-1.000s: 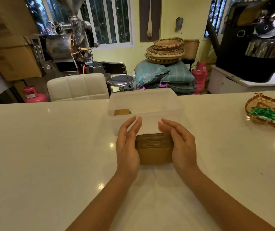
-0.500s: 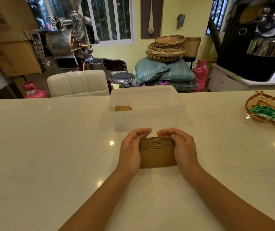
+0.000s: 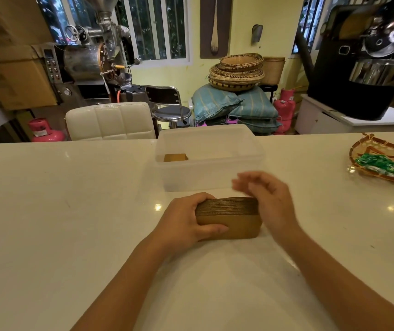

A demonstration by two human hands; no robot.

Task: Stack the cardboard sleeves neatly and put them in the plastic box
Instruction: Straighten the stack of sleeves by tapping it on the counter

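Observation:
A stack of brown cardboard sleeves (image 3: 236, 216) stands on edge on the white table (image 3: 71, 211), just in front of the clear plastic box (image 3: 215, 173). My left hand (image 3: 186, 223) grips the stack's left end, thumb across its front face. My right hand (image 3: 267, 201) hovers blurred at the stack's right end, fingers spread and lifted above its top edge. Inside the box, at its left side, another bundle of brown sleeves (image 3: 175, 157) lies low.
A woven tray (image 3: 382, 149) with green packets (image 3: 379, 164) sits at the table's right edge. Behind the table stand a white padded chair (image 3: 110, 121), a metal stool (image 3: 172, 111) and a roasting machine (image 3: 88, 60).
Both hands were cupped on the stack's ends. Now my right hand has lifted off and opened, while my left hand keeps its grip with the thumb moved onto the front.

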